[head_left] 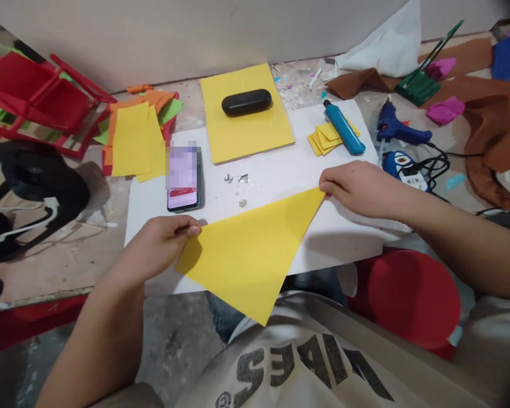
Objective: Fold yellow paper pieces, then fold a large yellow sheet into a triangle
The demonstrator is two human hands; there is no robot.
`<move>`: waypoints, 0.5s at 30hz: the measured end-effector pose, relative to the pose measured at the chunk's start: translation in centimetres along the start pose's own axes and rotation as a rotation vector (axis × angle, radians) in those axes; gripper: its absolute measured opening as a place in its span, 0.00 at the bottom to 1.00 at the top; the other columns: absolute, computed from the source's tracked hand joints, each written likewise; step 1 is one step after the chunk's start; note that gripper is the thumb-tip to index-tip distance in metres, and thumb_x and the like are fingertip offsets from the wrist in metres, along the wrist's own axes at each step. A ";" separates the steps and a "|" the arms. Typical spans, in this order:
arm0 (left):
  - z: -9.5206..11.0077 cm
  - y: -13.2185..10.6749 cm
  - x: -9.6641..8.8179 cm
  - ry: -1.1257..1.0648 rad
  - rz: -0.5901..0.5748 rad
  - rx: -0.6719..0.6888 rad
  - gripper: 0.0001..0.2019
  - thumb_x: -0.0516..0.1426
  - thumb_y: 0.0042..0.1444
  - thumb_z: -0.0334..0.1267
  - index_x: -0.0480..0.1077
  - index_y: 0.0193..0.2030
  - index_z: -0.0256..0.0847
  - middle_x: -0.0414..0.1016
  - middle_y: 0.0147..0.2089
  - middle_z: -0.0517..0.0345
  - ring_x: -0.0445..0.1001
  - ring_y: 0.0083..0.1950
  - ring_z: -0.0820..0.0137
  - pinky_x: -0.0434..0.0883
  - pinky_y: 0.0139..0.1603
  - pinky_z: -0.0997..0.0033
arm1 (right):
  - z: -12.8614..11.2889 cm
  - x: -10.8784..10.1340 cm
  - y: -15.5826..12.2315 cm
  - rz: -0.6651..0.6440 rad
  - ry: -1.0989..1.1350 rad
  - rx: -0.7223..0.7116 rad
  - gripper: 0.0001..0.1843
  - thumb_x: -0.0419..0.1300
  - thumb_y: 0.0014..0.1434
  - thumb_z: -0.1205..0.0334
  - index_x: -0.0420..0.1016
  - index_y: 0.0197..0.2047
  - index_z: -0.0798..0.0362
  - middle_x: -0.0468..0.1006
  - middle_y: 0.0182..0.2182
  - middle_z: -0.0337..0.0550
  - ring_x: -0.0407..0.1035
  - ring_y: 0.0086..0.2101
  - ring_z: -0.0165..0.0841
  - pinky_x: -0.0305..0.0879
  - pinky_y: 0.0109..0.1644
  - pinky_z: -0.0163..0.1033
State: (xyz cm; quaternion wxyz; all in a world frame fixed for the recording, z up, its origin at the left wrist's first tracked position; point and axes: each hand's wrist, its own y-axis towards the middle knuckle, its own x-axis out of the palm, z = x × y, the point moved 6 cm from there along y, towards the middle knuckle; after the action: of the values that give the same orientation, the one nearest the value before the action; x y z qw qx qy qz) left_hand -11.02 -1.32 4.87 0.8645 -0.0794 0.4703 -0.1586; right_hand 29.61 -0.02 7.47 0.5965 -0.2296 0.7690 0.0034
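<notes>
A sheet of yellow paper (255, 243), roughly triangular in outline, stretches between my two hands above the front edge of the white board (344, 243). My left hand (165, 241) pinches its left corner between thumb and fingers. At the upper right corner, my right hand (352, 187) grips the same sheet in a pinch. The lowest corner hangs past the board's edge over my lap. Beyond my left hand lies a smartphone (183, 199) with a lit, partly blurred screen. A teal utility knife (344, 127) rests on small yellow paper pieces (322, 141) beyond my right hand.
A black case (246, 102) sits on a yellow square (221, 139) at the back. Coloured paper (130, 141) and a small red chair model (55, 90) are left, near a black fan-like object (38, 175). A blue glue gun (402, 126), cables and a red stool (412, 294) are right.
</notes>
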 end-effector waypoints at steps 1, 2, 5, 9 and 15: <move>-0.1 -0.3 0.0 -0.002 0.005 0.012 0.16 0.64 0.65 0.54 0.82 0.33 0.47 0.86 0.33 0.63 0.78 0.37 0.64 0.70 0.39 0.72 | 0.2 -0.1 0.1 0.051 0.051 0.003 0.18 0.56 0.80 0.57 0.86 0.44 0.49 0.92 0.41 0.48 0.81 0.43 0.44 0.64 0.45 0.45; -0.1 -0.5 0.1 -0.005 0.001 0.021 0.17 0.63 0.65 0.56 0.82 0.33 0.47 0.84 0.32 0.62 0.77 0.37 0.64 0.70 0.38 0.71 | 0.4 -0.3 0.2 0.099 0.097 0.010 0.18 0.56 0.80 0.56 0.86 0.43 0.49 0.91 0.41 0.47 0.82 0.44 0.44 0.66 0.47 0.45; -0.5 -1.4 0.3 -0.013 -0.021 0.028 0.19 0.63 0.63 0.59 0.81 0.32 0.47 0.81 0.31 0.58 0.76 0.37 0.60 0.71 0.39 0.67 | 0.8 -0.4 0.6 0.207 0.182 0.062 0.15 0.59 0.77 0.57 0.86 0.41 0.49 0.91 0.40 0.47 0.83 0.47 0.46 0.71 0.51 0.47; -1.1 -2.7 0.5 -0.018 0.022 0.002 0.17 0.62 0.63 0.57 0.82 0.35 0.46 0.86 0.35 0.55 0.79 0.39 0.58 0.71 0.39 0.65 | 0.8 -0.4 0.2 0.322 0.254 0.183 0.12 0.61 0.73 0.66 0.82 0.37 0.50 0.89 0.40 0.50 0.80 0.45 0.43 0.71 0.57 0.50; -1.2 -4.8 1.6 -0.146 0.149 -0.045 0.13 0.63 0.66 0.51 0.84 0.44 0.45 0.89 0.42 0.56 0.81 0.44 0.61 0.70 0.43 0.65 | -0.7 1.1 -2.4 0.516 0.403 0.187 0.10 0.61 0.82 0.56 0.80 0.47 0.49 0.90 0.43 0.50 0.78 0.44 0.39 0.74 0.55 0.47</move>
State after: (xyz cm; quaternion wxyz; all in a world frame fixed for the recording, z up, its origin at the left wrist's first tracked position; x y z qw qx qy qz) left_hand -12.15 -6.42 4.31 0.9039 -0.0747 0.4140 -0.0770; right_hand 29.66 -2.70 7.33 0.4304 0.0322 0.9013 0.0380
